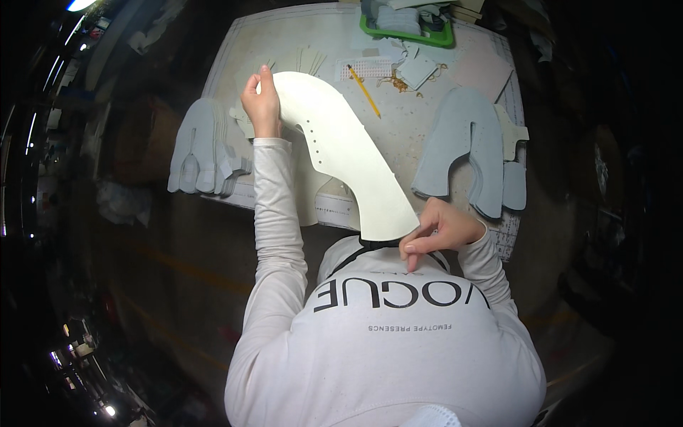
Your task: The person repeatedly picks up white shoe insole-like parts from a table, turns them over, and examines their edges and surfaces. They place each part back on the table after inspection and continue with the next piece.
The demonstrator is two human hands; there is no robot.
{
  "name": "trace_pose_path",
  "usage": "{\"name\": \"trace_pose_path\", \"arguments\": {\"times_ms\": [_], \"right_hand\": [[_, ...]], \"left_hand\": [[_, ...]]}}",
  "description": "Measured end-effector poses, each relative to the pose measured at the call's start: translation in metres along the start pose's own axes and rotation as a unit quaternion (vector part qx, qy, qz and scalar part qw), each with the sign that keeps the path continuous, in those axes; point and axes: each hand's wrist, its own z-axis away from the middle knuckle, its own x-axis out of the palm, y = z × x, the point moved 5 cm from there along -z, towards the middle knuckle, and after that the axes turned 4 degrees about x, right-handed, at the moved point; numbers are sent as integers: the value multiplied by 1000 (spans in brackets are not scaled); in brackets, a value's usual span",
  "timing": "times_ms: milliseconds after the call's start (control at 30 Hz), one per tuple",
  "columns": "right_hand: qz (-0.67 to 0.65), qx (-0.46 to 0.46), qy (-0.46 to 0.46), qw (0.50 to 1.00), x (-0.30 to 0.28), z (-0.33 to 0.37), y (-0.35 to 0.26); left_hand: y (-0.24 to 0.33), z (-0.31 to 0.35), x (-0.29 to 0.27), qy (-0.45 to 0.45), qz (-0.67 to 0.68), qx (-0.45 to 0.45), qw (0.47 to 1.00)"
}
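A cream shoe upper piece (346, 138), curved and flat with a row of small punched holes along its inner edge, is held up slantwise over the table's near edge. My left hand (262, 102) is closed on its upper left end, with the thumb pointing up. At the lower right corner of the piece is my right hand (442, 229), its fingers pinched together beside the edge. What that pinch holds, if anything, cannot be made out. Part of another cream piece (306, 186) shows behind the raised one.
Stacked grey-blue upper pieces (198, 142) lie at the table's left; another grey stack (462, 135) lies right. A yellow pencil (365, 92), tan rubber bands (407, 84) and pale scraps (416, 70) are spread in the middle. A green tray (405, 35) stands at the far edge.
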Motion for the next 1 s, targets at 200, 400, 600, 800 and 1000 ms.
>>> {"name": "trace_pose_path", "arguments": {"times_ms": [200,400,600,800,1000], "right_hand": [[-65,-125,205,969,-45,4,-2],[151,-216,417,870,-81,-21,-35],[371,-376,484,698,-80,-49,-88],[325,-356,402,779,-75,-61,-86],[417,-340,526,659,-76,-48,-95]], "left_hand": [[-38,43,-3,-174,-104,-144,969],[-14,74,29,-323,-52,-7,945],[40,101,61,-448,28,-82,890],[69,111,71,-471,-32,-35,881],[52,125,74,-434,15,-157,887]]}}
